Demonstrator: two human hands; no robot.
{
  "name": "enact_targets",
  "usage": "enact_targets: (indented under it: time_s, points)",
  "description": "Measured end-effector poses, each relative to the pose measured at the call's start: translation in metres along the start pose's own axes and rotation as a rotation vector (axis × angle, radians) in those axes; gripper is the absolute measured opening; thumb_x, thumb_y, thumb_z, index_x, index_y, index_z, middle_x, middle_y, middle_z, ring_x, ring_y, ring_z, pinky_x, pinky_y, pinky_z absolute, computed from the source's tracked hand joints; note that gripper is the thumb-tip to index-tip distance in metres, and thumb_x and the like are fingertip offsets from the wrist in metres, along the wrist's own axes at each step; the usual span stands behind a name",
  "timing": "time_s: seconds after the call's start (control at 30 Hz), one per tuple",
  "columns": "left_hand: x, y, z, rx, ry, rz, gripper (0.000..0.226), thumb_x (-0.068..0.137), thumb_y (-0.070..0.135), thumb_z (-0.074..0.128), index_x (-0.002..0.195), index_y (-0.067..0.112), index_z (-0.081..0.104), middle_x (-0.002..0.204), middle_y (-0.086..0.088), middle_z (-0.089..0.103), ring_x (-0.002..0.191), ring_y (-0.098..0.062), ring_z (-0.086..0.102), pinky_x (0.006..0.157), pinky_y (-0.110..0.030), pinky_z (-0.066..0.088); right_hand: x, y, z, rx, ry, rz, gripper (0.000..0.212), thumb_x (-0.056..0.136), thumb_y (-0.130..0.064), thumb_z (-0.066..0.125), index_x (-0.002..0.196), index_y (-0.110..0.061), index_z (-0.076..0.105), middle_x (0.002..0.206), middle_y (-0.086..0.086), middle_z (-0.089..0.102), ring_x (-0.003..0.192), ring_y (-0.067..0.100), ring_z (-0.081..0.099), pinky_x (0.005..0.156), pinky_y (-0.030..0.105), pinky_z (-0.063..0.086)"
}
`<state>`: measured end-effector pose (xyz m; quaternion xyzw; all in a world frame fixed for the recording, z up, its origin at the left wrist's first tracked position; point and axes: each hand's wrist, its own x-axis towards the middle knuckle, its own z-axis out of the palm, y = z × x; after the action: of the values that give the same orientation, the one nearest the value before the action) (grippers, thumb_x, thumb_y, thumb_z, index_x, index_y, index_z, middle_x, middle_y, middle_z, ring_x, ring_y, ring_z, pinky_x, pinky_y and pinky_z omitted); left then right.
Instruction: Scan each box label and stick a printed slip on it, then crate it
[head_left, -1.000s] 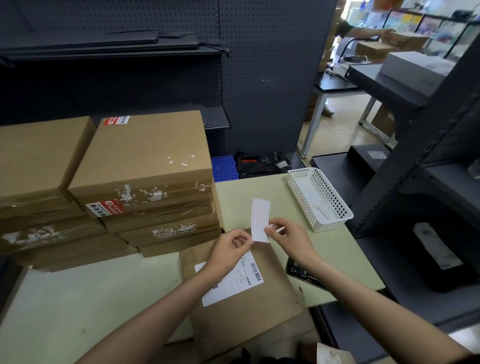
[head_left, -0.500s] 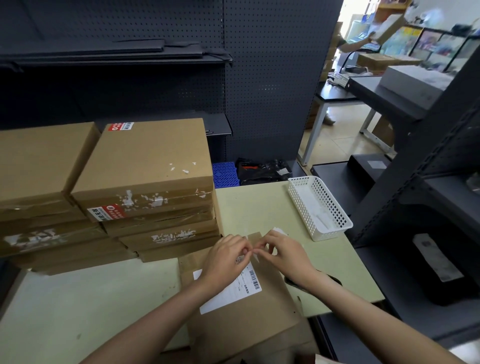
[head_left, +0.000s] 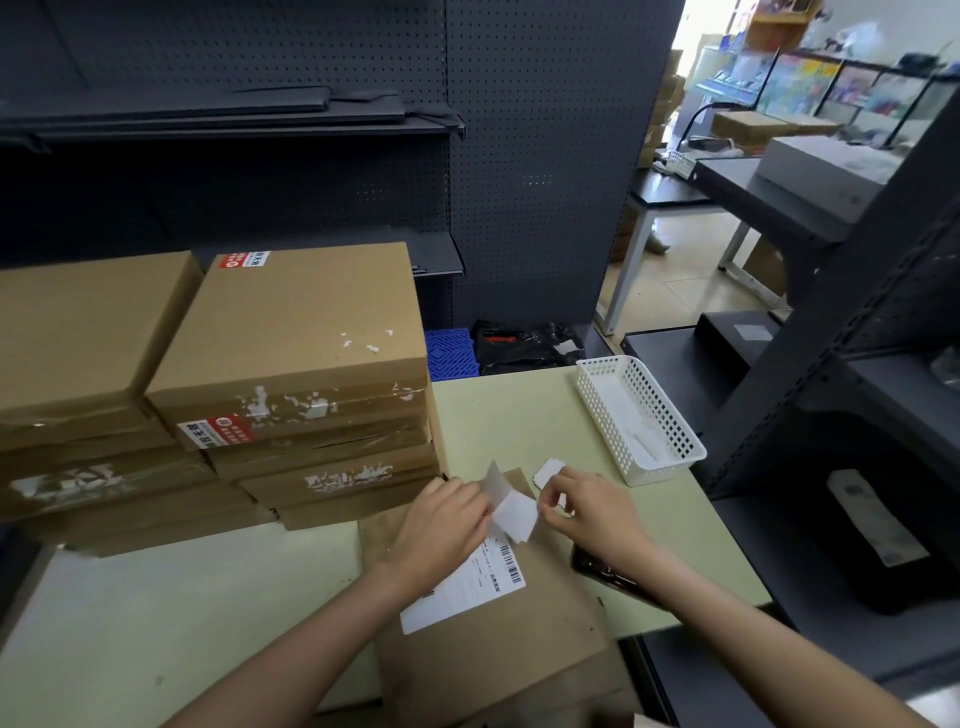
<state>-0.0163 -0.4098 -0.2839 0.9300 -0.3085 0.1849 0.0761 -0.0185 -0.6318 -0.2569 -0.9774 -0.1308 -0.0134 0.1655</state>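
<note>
**Peeling the slip over the box**

Our left hand (head_left: 441, 525) pinches the white slip (head_left: 511, 517) by its left edge; our right hand (head_left: 587, 512) pinches a curled strip of backing (head_left: 545, 473) at its far end. The slip is thin, limp paper, likely tacky underneath, so we judge it best held by the edges. It hovers over the flat cardboard box (head_left: 493, 639) near us, just beyond the shipping label (head_left: 467, 587). Stacked boxes (head_left: 296, 364) stand left; a white basket (head_left: 639, 415) sits right.
</note>
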Motion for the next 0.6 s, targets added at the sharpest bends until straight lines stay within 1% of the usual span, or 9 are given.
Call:
enact_targets:
  time_s: [0.1, 0.17, 0.23, 0.33, 0.37, 0.43, 0.5, 0.6]
  points:
    - [-0.006, -0.011, 0.0, 0.114, -0.038, 0.022, 0.023, 0.087, 0.03, 0.041, 0.074, 0.023, 0.057, 0.07, 0.007, 0.055, 0.065, -0.013, 0.05, 0.065, -0.026, 0.029, -0.003, 0.015, -0.001, -0.096, -0.002, 0.06, 0.016, 0.09, -0.037, 0.051, 0.088, -0.026, 0.063, 0.089, -0.013, 0.058, 0.072, 0.008, 0.047, 0.062, 0.021, 0.025]
    - [-0.011, -0.019, 0.0, 0.156, -0.057, 0.039, 0.02, 0.086, 0.03, 0.046, 0.073, 0.022, 0.058, 0.07, 0.006, 0.055, 0.065, -0.014, 0.05, 0.065, -0.028, 0.029, -0.006, 0.024, -0.002, -0.165, -0.015, 0.099, 0.018, 0.092, -0.038, 0.048, 0.092, -0.027, 0.062, 0.094, -0.012, 0.059, 0.078, 0.008, 0.052, 0.061, 0.021, 0.023]
    - [-0.014, -0.027, -0.001, 0.185, -0.066, 0.044, 0.013, 0.083, 0.029, 0.054, 0.073, 0.023, 0.059, 0.07, 0.006, 0.055, 0.065, -0.013, 0.05, 0.064, -0.028, 0.031, -0.007, 0.032, -0.003, -0.182, -0.033, 0.145, 0.018, 0.092, -0.04, 0.048, 0.094, -0.028, 0.062, 0.096, -0.012, 0.06, 0.085, 0.009, 0.056, 0.064, 0.023, 0.026]
    - [-0.016, -0.033, -0.001, 0.192, -0.052, 0.043, 0.015, 0.084, 0.028, 0.053, 0.074, 0.022, 0.06, 0.07, 0.006, 0.055, 0.065, -0.014, 0.051, 0.065, -0.027, 0.03, -0.007, 0.042, -0.004, -0.197, -0.056, 0.196, 0.017, 0.091, -0.04, 0.05, 0.095, -0.029, 0.062, 0.097, -0.013, 0.06, 0.079, 0.009, 0.051, 0.064, 0.025, 0.029]
    - [-0.016, -0.034, -0.002, 0.192, -0.043, 0.038, 0.012, 0.083, 0.028, 0.056, 0.074, 0.021, 0.061, 0.07, 0.006, 0.056, 0.065, -0.014, 0.051, 0.064, -0.027, 0.03, -0.008, 0.046, -0.003, -0.204, -0.062, 0.211, 0.017, 0.09, -0.04, 0.05, 0.094, -0.028, 0.062, 0.098, -0.013, 0.061, 0.078, 0.01, 0.051, 0.064, 0.025, 0.03]
    - [-0.014, -0.035, -0.001, 0.186, -0.033, 0.027, 0.009, 0.08, 0.028, 0.061, 0.074, 0.022, 0.062, 0.07, 0.007, 0.056, 0.064, -0.013, 0.052, 0.064, -0.027, 0.031, -0.008, 0.055, -0.003, -0.211, -0.068, 0.255, 0.017, 0.09, -0.039, 0.051, 0.093, -0.027, 0.062, 0.098, -0.012, 0.062, 0.084, 0.015, 0.058, 0.065, 0.027, 0.033]
    - [-0.01, -0.036, -0.001, 0.174, -0.022, 0.005, 0.014, 0.085, 0.028, 0.054, 0.074, 0.022, 0.062, 0.07, 0.008, 0.056, 0.064, -0.013, 0.051, 0.064, -0.027, 0.03, -0.009, 0.064, -0.003, -0.215, -0.076, 0.303, 0.016, 0.089, -0.037, 0.051, 0.091, -0.025, 0.062, 0.098, -0.01, 0.062, 0.087, 0.018, 0.06, 0.064, 0.028, 0.033]
    - [-0.003, -0.033, 0.001, 0.132, -0.017, -0.017, 0.026, 0.088, 0.03, 0.04, 0.074, 0.023, 0.061, 0.069, 0.008, 0.056, 0.063, -0.013, 0.051, 0.063, -0.026, 0.028, -0.013, 0.072, -0.005, -0.23, -0.081, 0.327, 0.016, 0.089, -0.038, 0.051, 0.091, -0.025, 0.06, 0.098, -0.01, 0.06, 0.083, 0.017, 0.059, 0.063, 0.028, 0.031]
